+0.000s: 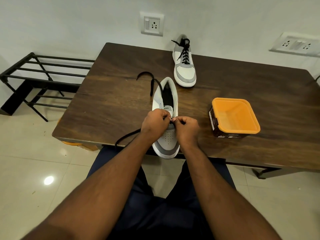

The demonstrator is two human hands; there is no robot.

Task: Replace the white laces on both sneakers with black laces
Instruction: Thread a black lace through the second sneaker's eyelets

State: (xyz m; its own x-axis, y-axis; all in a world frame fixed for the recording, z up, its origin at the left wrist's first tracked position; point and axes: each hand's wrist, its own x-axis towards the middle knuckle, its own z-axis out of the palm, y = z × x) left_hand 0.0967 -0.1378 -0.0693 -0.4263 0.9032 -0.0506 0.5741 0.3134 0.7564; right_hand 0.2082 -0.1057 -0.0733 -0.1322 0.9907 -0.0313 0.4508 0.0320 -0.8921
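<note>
**Black lace at the near sneaker's lowest eyelets**

Black lace (127, 136) trails left off the wooden table (107, 108) from the near sneaker (168, 142), toe toward me. I see my left hand (154, 122) and right hand (187, 126) curled, pinching the lace together above the toe box. The far sneaker (185, 70) is already black-laced; an orange tub (236, 116) stands right

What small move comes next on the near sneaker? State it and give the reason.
Probably pull the black lace through the lowest eyelets and even its ends. Both hands, left hand and right hand, pinch at the near sneaker just above its toe, no crossings show higher up, and the far sneaker is already laced black.
</note>
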